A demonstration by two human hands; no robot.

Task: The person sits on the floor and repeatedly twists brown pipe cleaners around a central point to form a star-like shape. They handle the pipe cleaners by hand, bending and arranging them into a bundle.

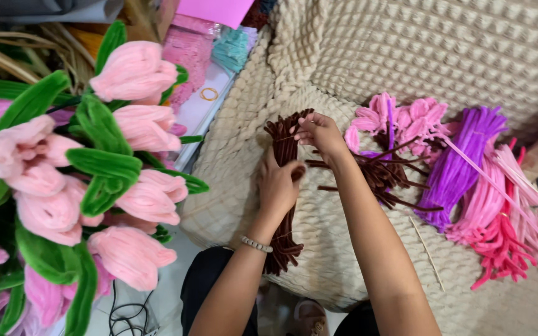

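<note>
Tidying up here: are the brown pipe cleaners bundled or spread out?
Mostly bundled: the left hand grips the brown pipe cleaners; loose brown ones lie scattered beside it.

Both hands close together — L hand (pixel 278 183) curled shut, R hand (pixel 319 132) pinching, forearms angled inward.

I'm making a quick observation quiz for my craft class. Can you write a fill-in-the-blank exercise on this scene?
1. The left hand grips a bundle of ____ pipe cleaners.
2. The left wrist wears a beaded ____.
3. The tulips at the left have pink blooms and ____ leaves.
4. Right of the right hand lies a bundle of ____ pipe cleaners, beside the pink ones.

Missing words: brown; bracelet; green; purple
</note>
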